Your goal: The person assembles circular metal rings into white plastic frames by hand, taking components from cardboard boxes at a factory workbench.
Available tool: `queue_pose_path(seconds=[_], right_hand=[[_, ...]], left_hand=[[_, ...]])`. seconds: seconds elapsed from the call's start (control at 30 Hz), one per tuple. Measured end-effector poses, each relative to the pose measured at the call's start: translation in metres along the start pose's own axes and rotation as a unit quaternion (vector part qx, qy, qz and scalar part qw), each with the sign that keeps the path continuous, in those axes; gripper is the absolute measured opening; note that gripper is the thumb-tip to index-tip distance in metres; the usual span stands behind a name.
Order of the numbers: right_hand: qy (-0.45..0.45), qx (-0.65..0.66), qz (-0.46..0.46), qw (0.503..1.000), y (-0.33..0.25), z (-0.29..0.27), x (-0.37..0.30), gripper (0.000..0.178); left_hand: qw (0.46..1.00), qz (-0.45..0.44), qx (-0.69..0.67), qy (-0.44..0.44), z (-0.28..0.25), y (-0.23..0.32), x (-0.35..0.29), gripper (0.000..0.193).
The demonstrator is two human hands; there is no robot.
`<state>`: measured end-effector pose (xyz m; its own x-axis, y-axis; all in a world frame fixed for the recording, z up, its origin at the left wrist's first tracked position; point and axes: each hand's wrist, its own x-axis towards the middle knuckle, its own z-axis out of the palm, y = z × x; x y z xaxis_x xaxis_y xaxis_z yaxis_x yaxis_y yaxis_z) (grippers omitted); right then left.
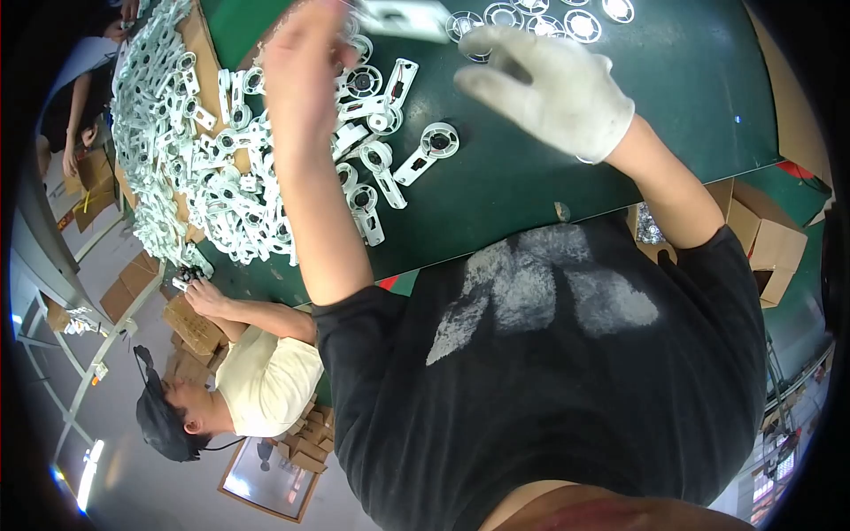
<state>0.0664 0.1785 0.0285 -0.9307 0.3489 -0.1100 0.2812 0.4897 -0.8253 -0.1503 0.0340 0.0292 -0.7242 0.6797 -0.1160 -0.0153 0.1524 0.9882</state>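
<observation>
My bare left hand (pixel 305 53) is at the top of the view, smeared by motion. A white plastic part (pixel 405 19), just as blurred, juts out from its fingers toward the right and seems held there. My right hand (pixel 558 93), in a white glove, is over the table further right. Its thumb and fingers are apart, with nothing between them. Between and below my hands lie white plastic parts with a round ring at one end and a flat handle; one (pixel 429 152) lies apart from the others.
A large heap of the same parts (pixel 235 190) covers the left of the green table (pixel 691 106). Several round spoked rings (pixel 583 26) lie at the far edge. A co-worker (pixel 266 372) handles something at the left; cardboard boxes (pixel 768 243) stand at the right.
</observation>
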Motion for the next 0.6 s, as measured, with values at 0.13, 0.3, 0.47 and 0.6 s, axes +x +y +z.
queue_pose_path(seconds=[0.13,0.3,0.47,0.6], right_hand=[[0.07,0.016,-0.042,0.997,0.013,0.0,0.004,0.035],[0.185,0.0,-0.168,0.968,0.023,0.001,0.005,0.021],[0.067,0.129,-0.055,0.988,0.014,-0.016,0.003,0.02],[0.01,0.213,-0.128,0.969,0.025,-0.01,0.002,0.034]], left_hand=[[0.98,0.084,-0.062,0.17,0.037,0.038,0.01,0.045],[0.901,0.062,0.42,-0.093,0.024,0.027,-0.047,0.033],[0.817,0.119,0.516,-0.228,0.031,-0.001,-0.1,0.039],[0.909,0.088,0.377,-0.156,0.038,0.001,-0.09,0.03]])
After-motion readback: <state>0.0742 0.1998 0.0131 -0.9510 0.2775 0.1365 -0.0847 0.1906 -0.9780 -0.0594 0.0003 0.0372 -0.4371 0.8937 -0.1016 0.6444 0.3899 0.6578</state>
